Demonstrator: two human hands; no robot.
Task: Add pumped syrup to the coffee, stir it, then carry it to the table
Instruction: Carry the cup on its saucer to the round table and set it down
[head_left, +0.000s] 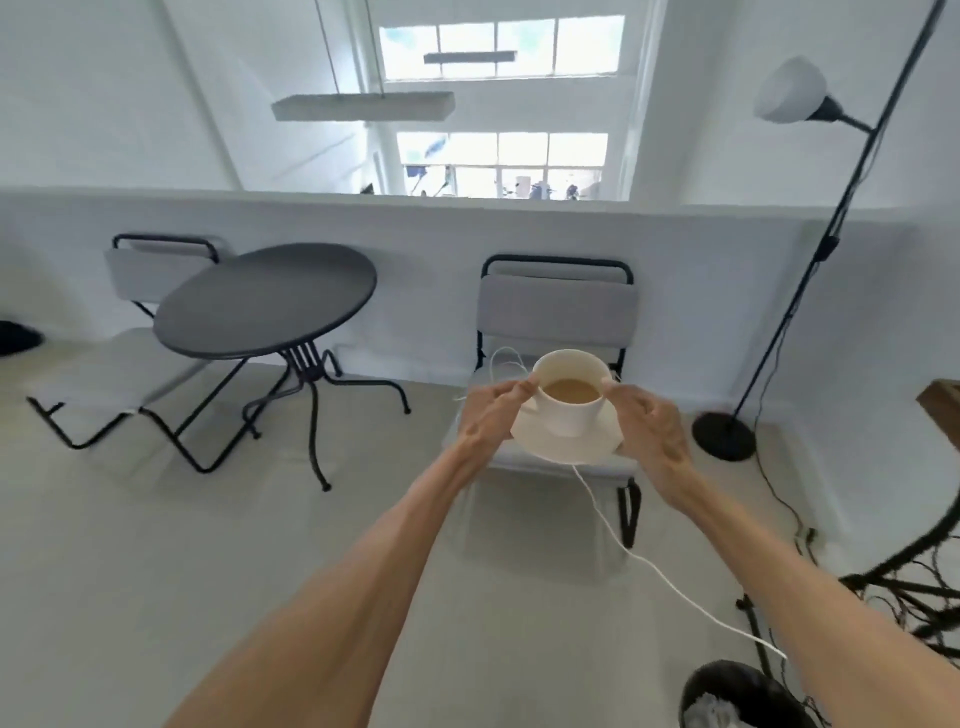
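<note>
I hold cup (570, 397) on saucer (566, 441) midair, 2 hands clamped on saucer rim: left hand (491, 415), right hand (652, 426). Round desk (265, 301) lies ahead-left, well apart, bare; left hand nearer. Coffee near level.

Saucer (566, 441) partly hidden behind both hands and the cup (571, 395). Chair (558, 312) seat mostly covered. Dark round object (737, 696) cut off at bottom edge, blurred
</note>
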